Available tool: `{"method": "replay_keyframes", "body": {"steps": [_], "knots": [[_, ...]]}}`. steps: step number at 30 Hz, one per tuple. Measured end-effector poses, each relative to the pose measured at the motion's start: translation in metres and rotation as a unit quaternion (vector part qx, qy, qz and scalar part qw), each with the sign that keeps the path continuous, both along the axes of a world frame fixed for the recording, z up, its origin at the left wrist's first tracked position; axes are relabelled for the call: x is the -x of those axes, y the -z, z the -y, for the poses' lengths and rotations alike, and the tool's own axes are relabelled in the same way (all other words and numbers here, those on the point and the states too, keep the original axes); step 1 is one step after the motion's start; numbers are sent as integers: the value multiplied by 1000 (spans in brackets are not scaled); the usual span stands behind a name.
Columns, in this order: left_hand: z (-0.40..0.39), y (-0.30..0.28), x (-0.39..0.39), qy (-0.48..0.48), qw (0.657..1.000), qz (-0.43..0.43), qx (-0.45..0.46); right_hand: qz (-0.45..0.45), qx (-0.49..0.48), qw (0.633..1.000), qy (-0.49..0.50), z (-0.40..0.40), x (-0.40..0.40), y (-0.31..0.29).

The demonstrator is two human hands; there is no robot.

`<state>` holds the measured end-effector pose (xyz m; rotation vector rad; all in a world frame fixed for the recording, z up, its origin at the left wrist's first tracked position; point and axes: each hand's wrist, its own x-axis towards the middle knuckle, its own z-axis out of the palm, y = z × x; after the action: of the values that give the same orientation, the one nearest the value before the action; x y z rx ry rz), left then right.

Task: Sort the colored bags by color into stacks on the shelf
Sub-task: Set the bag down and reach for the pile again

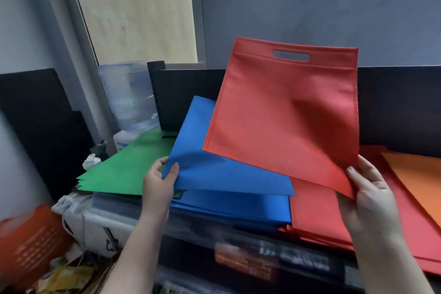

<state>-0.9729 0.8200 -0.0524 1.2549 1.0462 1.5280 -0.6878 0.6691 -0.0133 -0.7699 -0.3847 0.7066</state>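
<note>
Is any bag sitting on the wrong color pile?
Yes, perhaps: an orange bag lies on top of the red stack at the right. The green stack and blue stack look unmixed.

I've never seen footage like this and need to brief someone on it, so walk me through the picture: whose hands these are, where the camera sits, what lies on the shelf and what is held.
There is no machine here. A person wears one wide-angle camera on the head, looking forward and down at their own bare hands.

The left hand pinches the corner of a blue bag, lifting it off the blue stack. The right hand pinches the lower corner of a red bag, held up so its cut-out handle is at the top.

On the shelf, from left to right, lie a green stack, the blue stack, a red stack and an orange bag on top of red ones.
</note>
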Motion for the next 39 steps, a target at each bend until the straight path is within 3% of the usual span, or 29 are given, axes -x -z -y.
{"method": "replay_keyframes", "body": {"steps": [3,6,12,14,16,19,25,27,32,36,39], "knots": [[-11,10,3,25,998,-35,37,1,10,999,30,1,11,6],[-17,14,8,21,990,-131,37,0,6,999,49,5,20,13],[-14,-5,17,-44,953,-292,-71,24,31,997,70,18,33,21],[-7,-16,11,-16,958,-268,-101,41,42,996,73,23,35,21],[4,-29,-2,83,976,-178,-91,61,53,993,81,29,36,20],[21,-41,-26,237,965,-86,-75,82,62,990,97,40,35,19],[33,-38,-74,252,951,-104,-144,167,95,965,179,69,14,14],[36,-37,-91,232,950,-127,-167,245,146,928,238,79,2,9],[41,-29,-135,214,935,-207,-192,468,333,735,360,93,-38,-2],[45,-23,-162,211,911,-299,-192,524,431,655,332,96,-67,3],[45,-16,-174,226,863,-425,-153,541,516,610,263,98,-83,15]]}}
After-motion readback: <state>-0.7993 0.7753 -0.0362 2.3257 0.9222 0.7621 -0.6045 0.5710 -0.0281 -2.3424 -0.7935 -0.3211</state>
